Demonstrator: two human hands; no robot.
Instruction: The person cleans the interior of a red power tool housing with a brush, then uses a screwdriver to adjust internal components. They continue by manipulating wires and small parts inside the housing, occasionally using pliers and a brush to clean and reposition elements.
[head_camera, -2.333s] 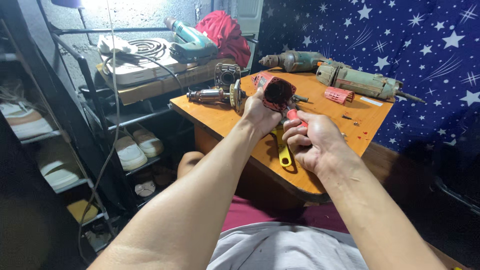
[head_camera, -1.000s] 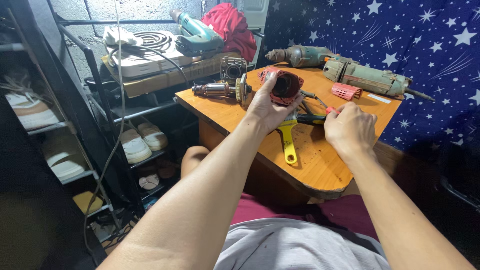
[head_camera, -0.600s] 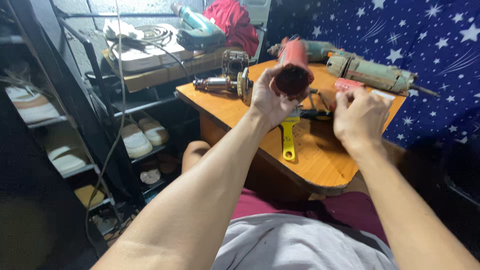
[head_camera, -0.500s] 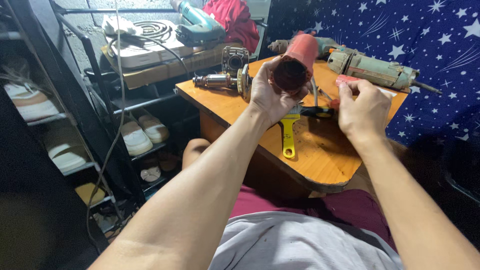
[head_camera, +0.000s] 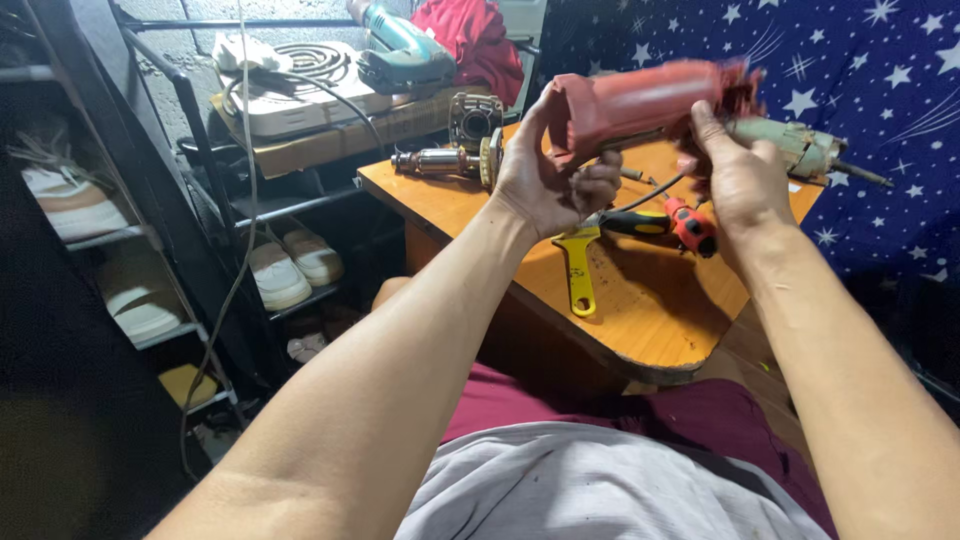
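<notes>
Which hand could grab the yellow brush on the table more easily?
Probably the left hand. It holds the near end of the red tool housing almost directly above the yellow-handled brush. The right hand grips the far end, farther from the brush, beyond the orange-handled screwdriver.

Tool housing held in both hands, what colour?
Red housing, best in head view.

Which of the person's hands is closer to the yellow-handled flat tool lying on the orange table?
Left. The left hand, gripping the red plastic tool housing, hangs just above the yellow-handled flat tool. The right hand holds the housing's other end, farther off.
</notes>
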